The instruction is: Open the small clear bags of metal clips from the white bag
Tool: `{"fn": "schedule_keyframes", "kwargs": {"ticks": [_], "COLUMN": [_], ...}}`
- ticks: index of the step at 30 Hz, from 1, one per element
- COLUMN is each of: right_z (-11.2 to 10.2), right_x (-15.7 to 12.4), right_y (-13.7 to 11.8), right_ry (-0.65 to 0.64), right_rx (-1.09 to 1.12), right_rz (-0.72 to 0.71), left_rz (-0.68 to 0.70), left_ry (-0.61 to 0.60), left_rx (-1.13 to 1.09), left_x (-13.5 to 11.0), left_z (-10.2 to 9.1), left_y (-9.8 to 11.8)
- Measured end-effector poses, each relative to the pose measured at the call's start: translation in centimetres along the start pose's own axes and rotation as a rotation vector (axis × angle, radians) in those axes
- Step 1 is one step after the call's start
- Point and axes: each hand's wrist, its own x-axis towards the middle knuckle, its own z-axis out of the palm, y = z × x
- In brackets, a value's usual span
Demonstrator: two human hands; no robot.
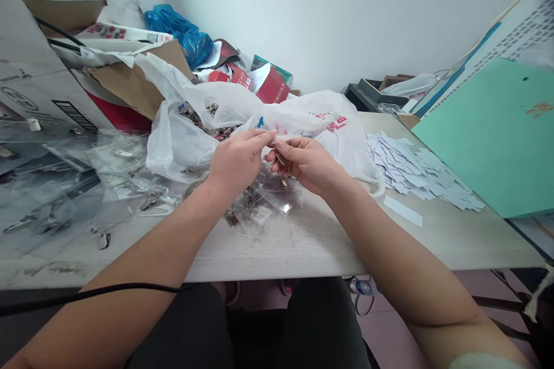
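- Metal clip (281,159), small and narrow, sits at the fingertips of the right hand (309,166), just right of the frame's centre; its long axis seems to run steeply up and down, though the fingers hide part of it.
- Both hands are pinching, not spread: the right hand's thumb and fingers close on the clip, and the left hand (238,160) pinches a thin, pale strip (277,141) whose exact material cannot be told. The strip lies nearly level between the two hands, and the clip is nearer the right hand.
- Clear plastic sleeves (277,196) and loose clips lie in a heap on the desk (303,248) just below the hands.
- White plastic bag (225,105) with red print spills more clips just beyond them.
- Cut white paper slips (415,173) are piled at right, beside a green board (480,132).
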Motion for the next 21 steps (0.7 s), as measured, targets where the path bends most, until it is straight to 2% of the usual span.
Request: {"fn": "schedule_keyframes", "kwargs": {"ticks": [14, 21], "right_z": [0.6, 1.1], "right_x": [0.3, 0.2], "right_y": [0.4, 0.7], "right_ry": [0.038, 0.103], "right_rx": [-0.100, -0.043], "right_rz": [-0.110, -0.177], "left_rz": [0.001, 0.000], "left_ry": [0.016, 0.035], "left_rx": [0.004, 0.010], "left_x": [-0.2, -0.3], "left_z": [0.2, -0.2], "left_y": [0.2, 0.6]}}
